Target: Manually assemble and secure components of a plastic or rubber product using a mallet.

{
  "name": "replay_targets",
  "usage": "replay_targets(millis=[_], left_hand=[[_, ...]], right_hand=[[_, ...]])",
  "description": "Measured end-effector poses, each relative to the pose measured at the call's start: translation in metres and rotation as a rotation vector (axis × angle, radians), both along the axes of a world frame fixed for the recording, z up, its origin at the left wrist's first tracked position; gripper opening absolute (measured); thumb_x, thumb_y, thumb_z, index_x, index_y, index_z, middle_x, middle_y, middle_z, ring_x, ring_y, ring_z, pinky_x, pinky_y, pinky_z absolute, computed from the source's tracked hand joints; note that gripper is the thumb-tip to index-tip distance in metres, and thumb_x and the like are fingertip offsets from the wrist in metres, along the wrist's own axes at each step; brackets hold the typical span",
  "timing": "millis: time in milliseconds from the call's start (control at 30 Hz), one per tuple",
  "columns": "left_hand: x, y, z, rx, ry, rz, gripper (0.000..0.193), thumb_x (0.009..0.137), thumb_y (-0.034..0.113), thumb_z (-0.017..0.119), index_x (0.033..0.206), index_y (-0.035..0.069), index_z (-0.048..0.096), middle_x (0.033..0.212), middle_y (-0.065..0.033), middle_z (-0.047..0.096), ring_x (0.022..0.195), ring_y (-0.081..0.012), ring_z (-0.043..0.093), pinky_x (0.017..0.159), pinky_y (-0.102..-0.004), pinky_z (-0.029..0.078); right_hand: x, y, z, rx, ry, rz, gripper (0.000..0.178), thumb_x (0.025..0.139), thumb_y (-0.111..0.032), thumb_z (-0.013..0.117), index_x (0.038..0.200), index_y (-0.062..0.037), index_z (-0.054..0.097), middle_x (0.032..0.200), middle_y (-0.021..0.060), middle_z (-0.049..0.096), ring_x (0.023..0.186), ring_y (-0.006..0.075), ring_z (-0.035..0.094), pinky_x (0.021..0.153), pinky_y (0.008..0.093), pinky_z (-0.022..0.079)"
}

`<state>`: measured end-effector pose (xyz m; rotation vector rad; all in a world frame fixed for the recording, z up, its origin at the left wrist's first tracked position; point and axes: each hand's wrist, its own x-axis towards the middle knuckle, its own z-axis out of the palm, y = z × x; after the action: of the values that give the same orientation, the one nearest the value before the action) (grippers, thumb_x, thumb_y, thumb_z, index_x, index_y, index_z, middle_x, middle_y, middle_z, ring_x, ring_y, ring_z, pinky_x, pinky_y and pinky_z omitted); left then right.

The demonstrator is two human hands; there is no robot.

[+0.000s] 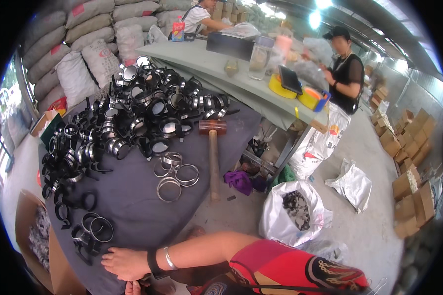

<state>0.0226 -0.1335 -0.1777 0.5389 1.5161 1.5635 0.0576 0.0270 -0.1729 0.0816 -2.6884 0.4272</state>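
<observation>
My right hand (125,263) reaches in from the right, a dark band and a silver bracelet on its wrist. It lies palm down near the front edge of the dark cloth, fingers slightly spread, with no object visible in it. Just below, the fingers of my left hand (133,288) show at the lower edge, bent beside something dark that I cannot make out; the rest is cut off. Nearest the hands are several black-and-silver rings (102,229). Farther off lie loose silver rings (169,189) and a wooden-handled mallet (213,157).
A large heap of black ring pieces with metal rims (147,105) covers the cloth's far part. A cardboard box (29,206) stands left. At right are an open white sack (300,231) and a greenish table (192,51). Two people work beyond; stacked sacks (91,34) line the back.
</observation>
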Motion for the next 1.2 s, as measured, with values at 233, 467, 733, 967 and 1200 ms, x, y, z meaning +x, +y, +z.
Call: replay_targets(millis=[233, 467, 733, 967, 1200], left_hand=[[0.001, 0.004, -0.002, 0.039, -0.014, -0.007, 0.029, 0.095, 0.018, 0.056, 0.108, -0.007, 0.058, 0.097, -0.0094, 0.061, 0.085, -0.0162, 0.054, 0.074, -0.0280, 0.044], [0.001, 0.005, -0.002, 0.041, -0.020, -0.005, 0.030, 0.095, 0.018, 0.056, 0.111, -0.008, 0.057, 0.099, -0.0089, 0.060, 0.086, -0.0156, 0.055, 0.075, -0.0276, 0.044], [0.000, 0.004, -0.004, 0.028, -0.027, -0.006, 0.029, 0.095, 0.017, 0.056, 0.110, -0.007, 0.058, 0.098, -0.0081, 0.061, 0.086, -0.0146, 0.054, 0.074, -0.0267, 0.044], [0.002, 0.006, 0.000, 0.038, -0.029, 0.006, 0.026, 0.095, 0.015, 0.055, 0.108, -0.007, 0.059, 0.095, -0.0065, 0.060, 0.082, -0.0135, 0.052, 0.071, -0.0257, 0.042], [-0.002, 0.005, -0.007, 0.049, -0.015, -0.014, 0.020, 0.095, 0.014, 0.055, 0.103, -0.004, 0.059, 0.088, -0.0031, 0.057, 0.076, -0.0110, 0.049, 0.068, -0.0245, 0.039]], right_hand=[[-0.001, 0.004, -0.003, -0.012, 0.013, 0.001, 0.047, 0.081, -0.034, 0.062, 0.112, 0.0010, 0.062, 0.125, 0.0130, 0.057, 0.121, 0.0261, 0.049, 0.101, 0.0412, 0.036], [0.002, 0.006, 0.002, -0.028, -0.024, 0.012, 0.046, 0.081, -0.034, 0.062, 0.112, 0.0012, 0.062, 0.125, 0.0136, 0.057, 0.123, 0.0268, 0.048, 0.102, 0.0417, 0.035], [0.000, 0.006, -0.002, -0.025, 0.003, 0.007, 0.045, 0.082, -0.034, 0.061, 0.110, 0.0011, 0.062, 0.124, 0.0132, 0.057, 0.123, 0.0269, 0.048, 0.102, 0.0427, 0.035], [0.001, 0.007, 0.000, -0.014, 0.036, 0.003, 0.042, 0.080, -0.033, 0.063, 0.106, 0.0004, 0.062, 0.118, 0.0120, 0.058, 0.119, 0.0260, 0.049, 0.099, 0.0408, 0.037], [-0.001, 0.007, -0.003, 0.033, 0.083, 0.004, 0.037, 0.078, -0.031, 0.065, 0.100, -0.0010, 0.062, 0.108, 0.0095, 0.058, 0.112, 0.0243, 0.050, 0.095, 0.0388, 0.039]])
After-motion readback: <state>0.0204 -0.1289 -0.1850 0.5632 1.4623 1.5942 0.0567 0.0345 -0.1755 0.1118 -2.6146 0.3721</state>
